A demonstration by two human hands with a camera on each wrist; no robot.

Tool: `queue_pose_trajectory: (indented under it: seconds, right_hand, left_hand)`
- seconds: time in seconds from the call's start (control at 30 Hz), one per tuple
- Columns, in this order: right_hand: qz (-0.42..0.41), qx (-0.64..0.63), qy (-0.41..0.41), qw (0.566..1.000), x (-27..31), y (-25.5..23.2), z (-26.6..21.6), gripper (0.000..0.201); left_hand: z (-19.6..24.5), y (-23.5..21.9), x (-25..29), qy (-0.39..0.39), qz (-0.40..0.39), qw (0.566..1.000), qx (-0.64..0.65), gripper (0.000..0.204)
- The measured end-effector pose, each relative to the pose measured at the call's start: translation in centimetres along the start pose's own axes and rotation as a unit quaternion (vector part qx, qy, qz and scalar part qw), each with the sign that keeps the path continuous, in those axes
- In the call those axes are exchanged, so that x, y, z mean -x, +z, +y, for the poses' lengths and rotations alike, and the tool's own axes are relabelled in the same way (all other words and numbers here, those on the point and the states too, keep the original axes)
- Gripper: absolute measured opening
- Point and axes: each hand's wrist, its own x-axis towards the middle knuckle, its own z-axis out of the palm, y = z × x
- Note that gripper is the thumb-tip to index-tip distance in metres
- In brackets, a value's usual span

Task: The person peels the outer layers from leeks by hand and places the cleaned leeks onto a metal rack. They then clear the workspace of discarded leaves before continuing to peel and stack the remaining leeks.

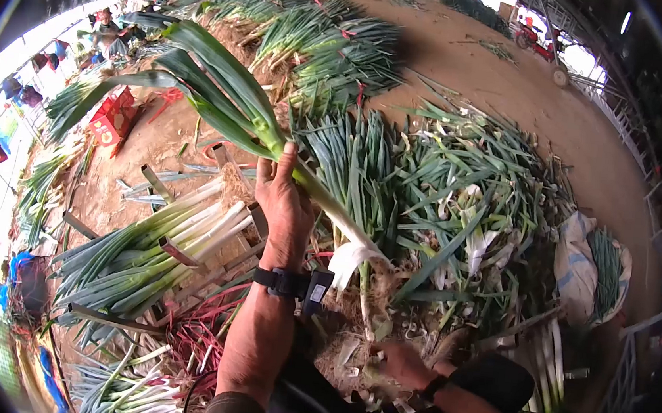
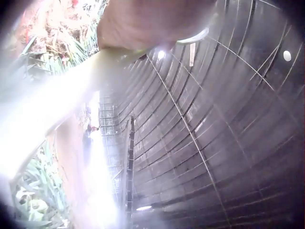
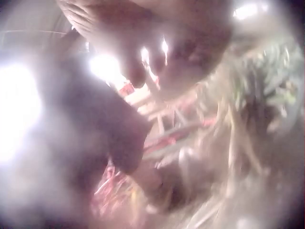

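Observation:
My left hand (image 1: 283, 202) grips a large green onion (image 1: 331, 206) by its stalk, thumb laid along it. Its green leaves fan out to the upper left, and the white end slants down to the roots (image 1: 381, 279). A loose white sheath (image 1: 350, 260) hangs near that end. In the left wrist view, the hand (image 2: 152, 24) covers part of the pale stalk (image 2: 90, 71). My right hand (image 1: 407, 365) is low and blurred, its fingers close by the lower tip of a thin pale strip (image 1: 365, 305) hanging below the roots; I cannot tell whether they pinch it.
Left of me, trimmed green onions (image 1: 144, 244) lie across a rack with upright metal bars (image 1: 179, 252). Red ties (image 1: 199, 333) are piled beside it. Leafy scraps (image 1: 475, 196) heap at the right, near a white sack (image 1: 577, 258). Bundled onions (image 1: 331, 39) lie farther off.

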Motion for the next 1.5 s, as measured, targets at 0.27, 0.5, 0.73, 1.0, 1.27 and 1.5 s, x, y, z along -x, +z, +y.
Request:
queue_pose_trajectory:
  seconds: [0.27,0.5,0.73,1.0,1.27,1.5]
  right_hand:
    - [0.321,0.133,-0.168,0.922,-10.8,-13.8,-9.6,0.027]
    - [0.236,0.068,-0.191,0.95,-8.6,-8.0,-7.9,0.014]
    - [0.08,0.016,-0.022,0.996,-2.1,-0.3,-3.3,0.018]
    - [0.066,-0.244,0.037,0.967,1.7,-1.1,-3.9,0.014]
    - [0.108,-0.441,0.062,0.889,2.9,-7.0,-8.7,0.029]
    - [0.197,0.003,-0.026,0.98,7.3,-8.0,-9.5,0.015]
  left_hand:
    - [-2.7,-0.6,1.2,-0.043,-0.043,0.998,0.007,0.019]
    - [-1.7,-1.1,1.1,-0.041,-0.004,0.999,-0.018,0.019]
    - [-2.5,-1.2,2.2,-0.032,-0.017,0.995,-0.096,0.023]
    - [-3.2,0.0,3.8,-0.037,-0.038,0.992,-0.111,0.025]
    - [-2.6,-1.7,0.1,-0.061,0.05,0.99,-0.113,0.019]
    - [-4.9,-6.2,-2.4,-0.081,0.06,0.987,-0.125,0.021]
